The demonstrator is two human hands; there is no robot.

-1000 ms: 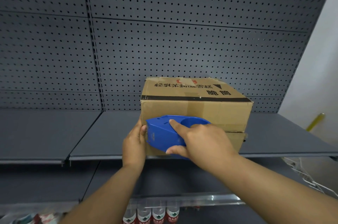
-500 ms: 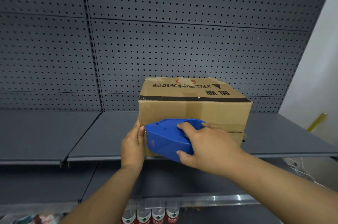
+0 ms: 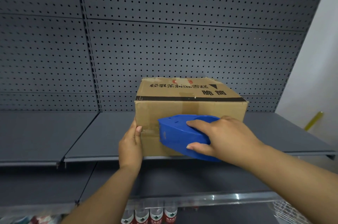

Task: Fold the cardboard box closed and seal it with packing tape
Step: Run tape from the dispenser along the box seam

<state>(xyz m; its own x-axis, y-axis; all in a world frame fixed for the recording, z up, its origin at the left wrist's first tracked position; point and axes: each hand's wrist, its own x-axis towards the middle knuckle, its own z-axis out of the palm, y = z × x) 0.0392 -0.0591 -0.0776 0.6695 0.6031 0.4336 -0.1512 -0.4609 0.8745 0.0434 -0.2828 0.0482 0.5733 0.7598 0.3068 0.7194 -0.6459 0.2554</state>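
A brown cardboard box (image 3: 186,103) with black printed characters and a black stripe lies closed on a grey shelf (image 3: 102,138). My right hand (image 3: 225,138) grips a blue tape dispenser (image 3: 179,136) and holds it against the box's front face, over the horizontal seam. My left hand (image 3: 130,143) presses the box's front left corner, thumb on the seam. A stretch of clear tape shows on the seam between thumb and dispenser. An older vertical tape strip runs over the top edge.
A grey pegboard wall (image 3: 164,41) rises behind the box. A lower shelf (image 3: 182,181) juts out under my arms, with several bottles (image 3: 155,214) below it. A yellow stick (image 3: 313,120) leans at the far right by the white wall.
My right hand has slid the dispenser rightward along the front seam, away from my left thumb, uncovering a short taped stretch. The left hand has stayed on the corner.
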